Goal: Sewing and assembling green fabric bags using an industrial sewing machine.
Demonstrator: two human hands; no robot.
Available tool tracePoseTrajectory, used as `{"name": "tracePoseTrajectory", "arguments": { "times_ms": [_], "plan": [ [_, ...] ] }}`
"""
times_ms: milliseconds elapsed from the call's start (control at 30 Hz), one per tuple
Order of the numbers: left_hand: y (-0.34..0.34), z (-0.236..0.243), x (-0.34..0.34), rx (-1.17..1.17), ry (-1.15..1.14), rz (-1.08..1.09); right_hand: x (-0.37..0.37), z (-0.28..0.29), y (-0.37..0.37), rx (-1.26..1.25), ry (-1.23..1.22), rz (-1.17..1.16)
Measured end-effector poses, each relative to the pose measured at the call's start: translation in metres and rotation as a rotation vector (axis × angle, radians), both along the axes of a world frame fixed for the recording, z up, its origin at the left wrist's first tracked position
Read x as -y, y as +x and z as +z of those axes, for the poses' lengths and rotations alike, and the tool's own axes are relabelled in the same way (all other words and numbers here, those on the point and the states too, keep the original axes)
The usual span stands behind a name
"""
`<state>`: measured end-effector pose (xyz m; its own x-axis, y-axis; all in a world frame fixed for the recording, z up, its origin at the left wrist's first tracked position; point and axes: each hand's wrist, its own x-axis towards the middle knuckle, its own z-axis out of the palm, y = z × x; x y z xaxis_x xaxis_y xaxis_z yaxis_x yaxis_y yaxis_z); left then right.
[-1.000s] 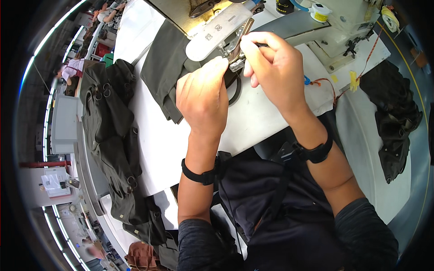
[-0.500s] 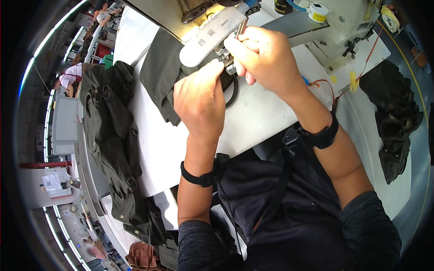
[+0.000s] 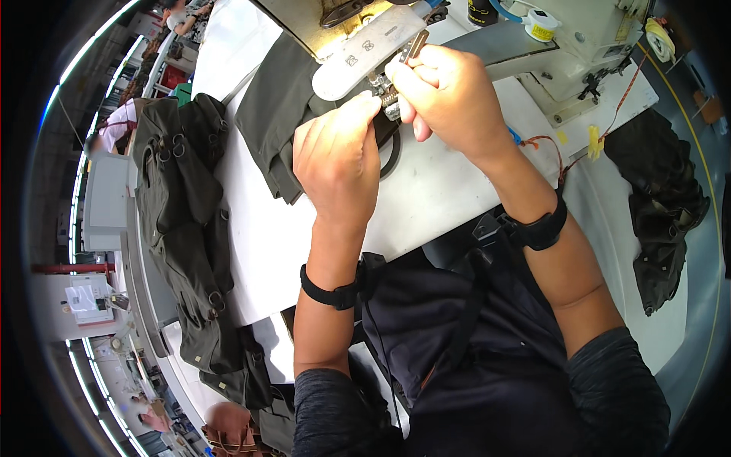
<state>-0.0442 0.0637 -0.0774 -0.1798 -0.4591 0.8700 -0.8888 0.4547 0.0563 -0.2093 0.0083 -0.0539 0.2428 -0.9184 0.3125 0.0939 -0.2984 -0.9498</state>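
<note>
Both of my hands are raised at the needle end of a sewing machine (image 3: 365, 61). My right hand (image 3: 449, 99) is closed round a small flat metal tool (image 3: 413, 48), whose end sticks up above the fingers; its exact kind is unclear. My left hand (image 3: 336, 156) has its fingers curled in and its thumb stretched to the metal presser foot (image 3: 388, 99). Whatever those fingers hold is hidden. Dark green fabric (image 3: 274, 114) lies folded under the machine head, left of my left hand. A dark curved strip (image 3: 392, 156) shows between the hands.
Dark green bags with metal rings (image 3: 179, 198) hang along the left table edge. More dark pieces (image 3: 659, 206) lie at the right. A white round container (image 3: 539, 24) stands on the machine bed. A brown bag (image 3: 232, 434) sits lower left. A co-worker (image 3: 118, 126) is at far left.
The tool in my right hand has tilted to the right. Both hands keep their place by the presser foot, and the view has shifted slightly.
</note>
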Motion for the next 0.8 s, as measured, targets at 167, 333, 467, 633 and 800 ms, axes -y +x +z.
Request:
{"name": "tracePoseTrajectory", "arguments": {
  "times_ms": [167, 333, 467, 633, 800],
  "plan": [
    [0.004, -0.002, 0.003, -0.013, 0.001, -0.006, 0.002, 0.001, -0.001, -0.01, -0.018, 0.012],
    [0.005, 0.001, 0.002, -0.03, 0.048, -0.012, 0.002, 0.0, -0.001, -0.011, -0.037, 0.004],
    [0.018, 0.025, 0.0, -0.204, 0.357, -0.184, 0.003, 0.0, -0.002, -0.026, -0.017, 0.011],
    [0.047, 0.048, 0.047, 0.08, 0.433, -0.199, 0.006, 0.002, -0.005, 0.042, 0.073, 0.062],
    [0.055, 0.057, 0.039, 0.454, 0.446, -0.141, 0.004, 0.001, -0.004, 0.068, 0.043, 0.053]
  ]
}}
